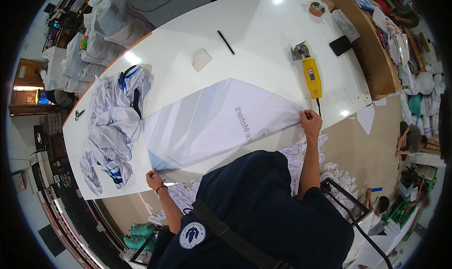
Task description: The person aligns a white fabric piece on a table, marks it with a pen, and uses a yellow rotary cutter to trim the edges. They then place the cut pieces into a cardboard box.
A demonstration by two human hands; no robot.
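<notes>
- White printed fabric panel [200, 123] spread along the tabletop's [263, 38] near edge.
- Left hand [154, 180] pinching its near left corner.
- Right hand [310, 123] pinching its right corner.
- Yellow electric rotary cutter [311, 77] toward the right edge.
- Crumpled fabric pile [113, 123] by the left edge.

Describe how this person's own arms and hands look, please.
The left hand and right hand wear no gloves. A thin dark band circles the left wrist; none shows on the right. The dark navy sleeves are short, ending near the elbows.
</notes>
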